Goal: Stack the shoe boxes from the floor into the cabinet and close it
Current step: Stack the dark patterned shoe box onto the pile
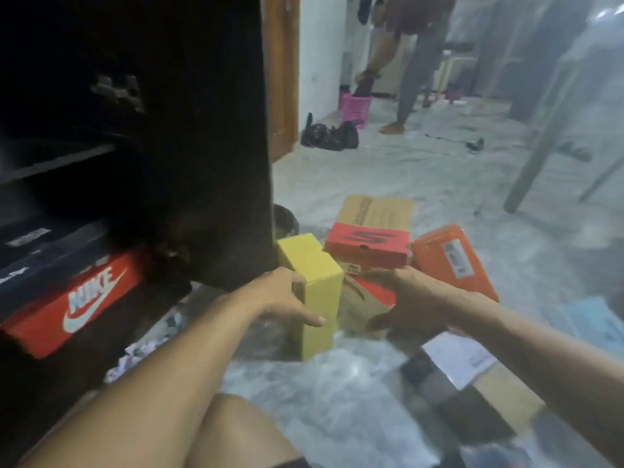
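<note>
- Pale marbled floor (422, 177) across centre and right of frame; dark open cabinet (189, 130) filling the left.
- Inside cabinet at lower left: red Nike shoe box (77, 305) lying flat on the bottom shelf, long axis running from lower left up toward centre, dark box (50, 261) stacked on top of it.
- At frame centre: yellow shoe box (315, 292) on the floor just right of the cabinet's edge, long axis running from upper left back toward the lower right, near end facing the camera.
- Left hand (287, 298) gripping the yellow shoe box from its left side, thumb laid across the near face, fingers hidden behind the box.
- Right hand (401, 298) just right of the yellow box, fingers curled over a brown and red box (363, 304) lying directly beside it; hold on that box blurred, so grip unclear.
- Behind the hands: red box with a black S mark (368, 246), long axis left to right, with a plain brown cardboard box (378, 211) touching its far side.
- Right of those: orange box (452, 258) tilted, white label up, long axis running from upper left to lower right.
- Upper centre of frame: another person (412, 55) bending over a pink crate (356, 108), black bag (329, 135) on the floor nearby.
- Right edge: grey table leg (540, 143) slanting down.
</note>
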{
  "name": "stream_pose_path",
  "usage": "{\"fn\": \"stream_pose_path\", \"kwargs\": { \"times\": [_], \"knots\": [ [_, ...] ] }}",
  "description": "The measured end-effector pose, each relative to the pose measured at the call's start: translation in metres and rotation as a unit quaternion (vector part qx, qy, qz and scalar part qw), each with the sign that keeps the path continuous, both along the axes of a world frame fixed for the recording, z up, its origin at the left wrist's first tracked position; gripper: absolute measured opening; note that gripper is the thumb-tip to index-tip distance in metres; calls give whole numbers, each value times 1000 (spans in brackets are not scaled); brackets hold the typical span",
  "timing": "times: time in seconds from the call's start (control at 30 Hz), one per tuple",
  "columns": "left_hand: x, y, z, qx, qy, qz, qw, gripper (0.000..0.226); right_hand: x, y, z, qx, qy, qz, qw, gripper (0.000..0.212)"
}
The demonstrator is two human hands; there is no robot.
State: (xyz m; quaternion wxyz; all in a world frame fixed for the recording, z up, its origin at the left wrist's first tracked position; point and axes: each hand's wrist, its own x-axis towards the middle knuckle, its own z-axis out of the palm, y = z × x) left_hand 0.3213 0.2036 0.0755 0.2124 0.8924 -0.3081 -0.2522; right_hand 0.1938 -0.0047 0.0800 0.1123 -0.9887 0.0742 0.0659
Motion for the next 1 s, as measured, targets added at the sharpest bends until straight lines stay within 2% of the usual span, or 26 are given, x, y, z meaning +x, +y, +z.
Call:
{"fn": "stream_pose_path", "kwargs": {
  "times": [0.1, 0.17, 0.33, 0.4, 0.53, 0.6, 0.67, 0.8, 0.87, 1.0],
  "knots": [
    [-46, -51, -8, -7, 54, -61, 997, 92, -78, -30, -12, -2, 30, -71, 997, 88],
    [-75, -80, -19, -12, 61, -94, 994, 90, -125, -42, -23, -3, 54, -118, 992, 86],
    [-156, -139, -62, -2, 116, -185, 976, 106, -230, -61, -64, 66, 114, -217, 967, 89],
    [-182, -152, -87, -2, 146, -194, 970, 111, -260, -60, -81, 76, 124, -239, 960, 89],
    [-219, -157, -131, -2, 164, -182, 970, 94, -307, -39, -118, 89, 161, -270, 945, 87],
    [-228, -156, -153, -1, 161, -181, 970, 72, -326, -22, -136, 106, 167, -286, 938, 87],
    [-235, -154, -165, 6, 157, -194, 968, 52, -340, -1, -151, 116, 178, -303, 929, 98],
    [-240, -161, -182, 20, 142, -213, 967, 41, -351, 37, -174, 110, 191, -349, 911, 140],
    [-239, -166, -186, 10, 143, -210, 967, 37, -350, 42, -180, 88, 185, -352, 913, 142],
    [-235, -167, -179, -5, 169, -169, 971, 43, -350, 13, -184, 49, 163, -312, 935, 129]
  ]
}}
